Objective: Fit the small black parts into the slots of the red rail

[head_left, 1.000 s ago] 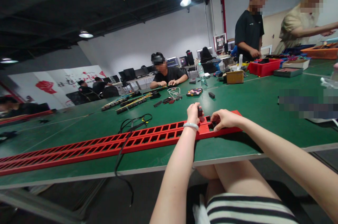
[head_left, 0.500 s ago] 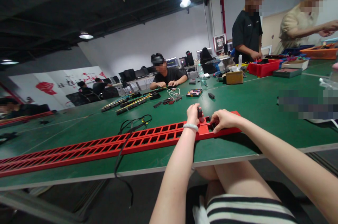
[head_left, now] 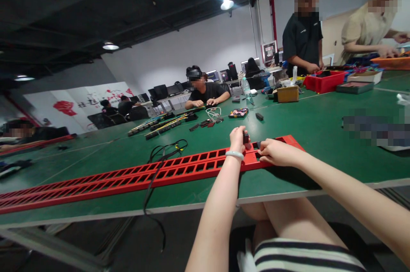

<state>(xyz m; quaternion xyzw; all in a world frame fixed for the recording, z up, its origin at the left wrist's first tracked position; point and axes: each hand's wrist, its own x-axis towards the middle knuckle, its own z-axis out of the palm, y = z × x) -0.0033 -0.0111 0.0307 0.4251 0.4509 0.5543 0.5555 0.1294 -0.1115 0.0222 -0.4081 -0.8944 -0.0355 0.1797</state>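
Note:
A long red slotted frame (head_left: 192, 174) lies along the front of the green table, its right end under my hands. My left hand (head_left: 237, 140), with a pale bangle at the wrist, is closed on a small black block (head_left: 246, 137) just above the frame. Over the frame's right part, my right hand (head_left: 273, 152) has its fingers bent together at an opening; dark material shows by the fingertips, but what they grip is hidden. A black strap (head_left: 153, 182) crosses the frame and hangs over the table edge.
Behind the frame lie dark strips with yellow wires (head_left: 169, 126), a white cable (head_left: 214, 114), a small tray of parts (head_left: 238, 112) and a black piece (head_left: 259, 116). A bottle (head_left: 246, 88), a cardboard box (head_left: 287, 94) and a red bin (head_left: 325, 82) stand farther back. Other people work around the table.
My right hand's fingers have drawn closer together and turned over the opening. My left hand still holds the black block. The whole view has shifted slightly.

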